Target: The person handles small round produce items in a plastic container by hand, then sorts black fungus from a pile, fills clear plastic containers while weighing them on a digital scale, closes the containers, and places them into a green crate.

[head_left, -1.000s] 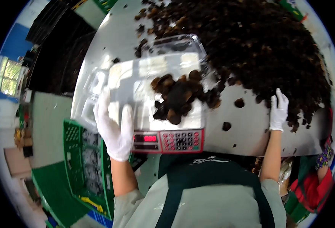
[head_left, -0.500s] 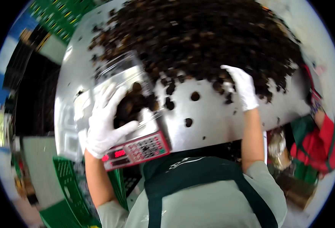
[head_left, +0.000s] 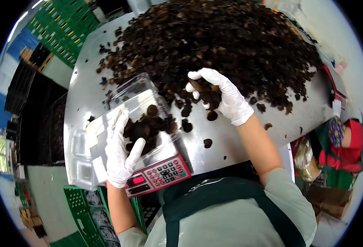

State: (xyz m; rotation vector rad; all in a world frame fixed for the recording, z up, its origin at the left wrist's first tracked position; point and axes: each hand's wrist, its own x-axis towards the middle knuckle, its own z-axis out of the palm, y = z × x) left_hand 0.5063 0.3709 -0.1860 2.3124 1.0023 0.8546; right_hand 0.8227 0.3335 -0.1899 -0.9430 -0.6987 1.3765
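A clear plastic clamshell box [head_left: 159,144] sits on a red digital scale [head_left: 159,176], partly filled with dark brown wood ear mushrooms [head_left: 148,125]. Along the box's left side lies my left hand [head_left: 121,154] in a white glove, fingers stretched and thumb spread apart over the near left corner. My right hand [head_left: 227,96], gloved too, curls round a clump of wood ear mushrooms [head_left: 206,91] above the table, to the right of the box. The box's lid [head_left: 132,88] is folded open on the far side. A red readout glows on the scale, too blurred to read.
A big heap of wood ear mushrooms [head_left: 222,41] covers the far part of the metal table [head_left: 227,144]. More clear boxes [head_left: 82,164] stand at left, above a green crate [head_left: 80,214]. A person in red [head_left: 344,148] is at the right edge.
My right hand has moved left from the heap's near edge towards the box, with mushrooms now showing in its grasp. My left hand stays at the box. The view has shifted slightly.
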